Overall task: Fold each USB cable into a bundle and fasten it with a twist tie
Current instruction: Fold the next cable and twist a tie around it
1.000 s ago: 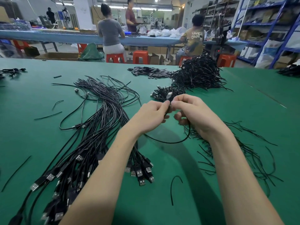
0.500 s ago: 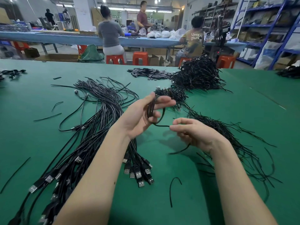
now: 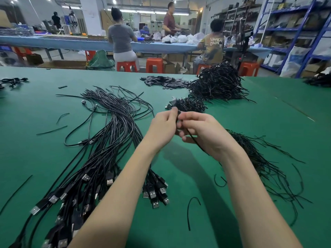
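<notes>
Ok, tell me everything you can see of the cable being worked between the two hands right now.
The cable is thin, black and plastic-sheathed, gathered into a small bundle that is mostly hidden by fingers. The left hand pinches it from the left, the right hand grips it from the right, both held above the green table. One black strand runs down from the bundle past the right palm toward the wrist. Whether that strand is a twist tie or the cable's tail cannot be told; no connector is visible.

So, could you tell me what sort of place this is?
Most likely a factory packing floor: a heap of bundled cables on a green worktable, seated workers at another bench, and blue storage shelving.
</notes>
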